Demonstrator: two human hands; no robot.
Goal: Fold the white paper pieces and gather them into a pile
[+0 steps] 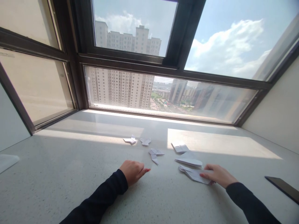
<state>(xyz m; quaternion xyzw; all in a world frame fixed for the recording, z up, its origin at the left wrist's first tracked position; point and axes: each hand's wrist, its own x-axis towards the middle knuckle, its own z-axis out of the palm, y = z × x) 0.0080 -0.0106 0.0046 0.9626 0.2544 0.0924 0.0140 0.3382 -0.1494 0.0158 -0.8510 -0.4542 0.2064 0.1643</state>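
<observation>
- The folded white paper (195,175) lies low on the right of the pale speckled tabletop (70,174), just in front of the person.
- The right hand (217,175) rests on that paper, fingers laid flat over its right part and pressing it down; the grip is not clamped around it (the fingers lie together on top of the sheet).
- The left hand (133,171) rests on the bare tabletop to the left, well apart from that paper, fingers loosely curled with the tips pointing right; it holds nothing.
- Both arms wear dark sleeves (102,199).
- Just behind the pressed paper lies a second folded sheet (189,161), and behind that a third folded piece (180,148) at the edge of a sunlit patch.
- A small folded paper shape (155,154) sits near the left hand's fingertips, between the two hands but farther back.
- Two more small paper shapes (137,140) lie side by side farther back, toward the window.
- A dark flat phone-like slab (282,187) lies at the right edge of the tabletop.
- A white sheet's corner (7,161) shows at the far left edge.
- The dark-framed window (130,62) behind looks out on tall buildings and cloudy sky.
</observation>
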